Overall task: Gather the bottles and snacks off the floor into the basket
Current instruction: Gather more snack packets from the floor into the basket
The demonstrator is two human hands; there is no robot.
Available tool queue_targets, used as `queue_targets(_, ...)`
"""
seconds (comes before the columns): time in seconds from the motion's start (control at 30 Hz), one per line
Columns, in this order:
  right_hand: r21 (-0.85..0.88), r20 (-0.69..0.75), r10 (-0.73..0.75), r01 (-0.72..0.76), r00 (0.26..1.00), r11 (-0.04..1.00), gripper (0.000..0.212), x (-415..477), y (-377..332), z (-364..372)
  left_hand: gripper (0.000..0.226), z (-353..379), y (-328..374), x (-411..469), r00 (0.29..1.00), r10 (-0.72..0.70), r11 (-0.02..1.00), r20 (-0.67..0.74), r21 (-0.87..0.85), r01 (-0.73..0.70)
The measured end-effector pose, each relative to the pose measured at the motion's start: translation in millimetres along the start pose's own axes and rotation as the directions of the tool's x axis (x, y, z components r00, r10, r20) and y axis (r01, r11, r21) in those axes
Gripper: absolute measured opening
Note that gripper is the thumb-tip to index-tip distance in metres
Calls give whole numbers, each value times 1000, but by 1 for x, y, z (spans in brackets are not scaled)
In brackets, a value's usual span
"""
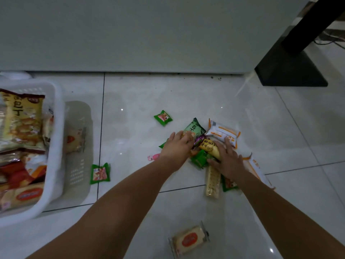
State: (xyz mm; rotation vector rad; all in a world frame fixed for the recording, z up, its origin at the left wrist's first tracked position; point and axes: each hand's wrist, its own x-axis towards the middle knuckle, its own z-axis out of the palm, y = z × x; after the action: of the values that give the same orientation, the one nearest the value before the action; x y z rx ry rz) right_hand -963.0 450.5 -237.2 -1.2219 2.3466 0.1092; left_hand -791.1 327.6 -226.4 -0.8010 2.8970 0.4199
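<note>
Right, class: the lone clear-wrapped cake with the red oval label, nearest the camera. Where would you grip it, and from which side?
Pinch the cake packet across its two long edges, coming straight down from above. It lies flat on the floor with nothing touching it, so both edges look free.
</note>
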Motion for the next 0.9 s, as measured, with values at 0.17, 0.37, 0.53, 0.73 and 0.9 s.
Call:
queue_targets(0.17, 7, 33, -41, 41, 999, 999, 76, -5, 0, -1, 48, 0, 7, -8, 978, -153, 988, -140, -54, 146)
queue_targets(0.37, -48, 77, -54, 57, 996, 997, 69, -17, -8, -14, 74, -5, 3, -16, 939, -345, 918, 4, -204, 339)
queue_targets(0.53, -160, -25, -11, 7, 1000, 987, 61, -25, -24, -32, 39, -24, -4, -26, 928, -361, 891, 94, -257, 373)
queue_targets(0.73, -96, -177, -61, 44, 982, 994, 53, -30, -72, -70, 50, -78, -41, -56, 886, -462, 823, -33, -388, 414)
queue_targets(0.9, -115, -227, -236, 215, 945, 970, 41, -35, -157, -97, 39, -158, -110, -130, 829, -527, 786, -187, -478, 392)
